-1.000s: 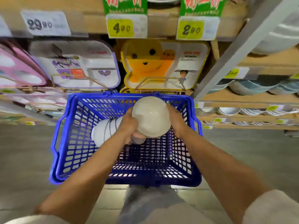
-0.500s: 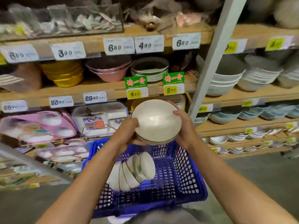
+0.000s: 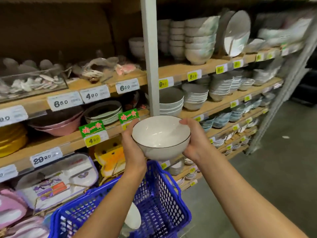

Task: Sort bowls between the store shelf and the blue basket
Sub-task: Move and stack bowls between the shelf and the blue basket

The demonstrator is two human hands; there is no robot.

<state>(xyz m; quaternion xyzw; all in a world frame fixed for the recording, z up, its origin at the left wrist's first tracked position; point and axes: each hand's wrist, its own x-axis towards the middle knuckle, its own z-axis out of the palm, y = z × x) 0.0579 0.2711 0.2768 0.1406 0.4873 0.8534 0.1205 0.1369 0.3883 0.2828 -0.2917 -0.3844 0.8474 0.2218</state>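
Left hand (image 3: 133, 148) cups the left wall of the white bowl (image 3: 161, 134), fingers curled beneath. The bowl sits upright, held above the blue basket (image 3: 163, 194) and facing the store shelf (image 3: 178, 70). Right hand (image 3: 194, 145) grips the opposite side, thumb hooked over the rim. The two-sided hold is judged to steady breakable ware, probably bound for the shelf stacks (image 3: 170, 103).

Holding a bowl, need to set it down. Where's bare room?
Bare wood shows at the upper shelf's front, between the white post and the large bowl stack. The blue basket has room right of its bowl. The shelf below is crowded.
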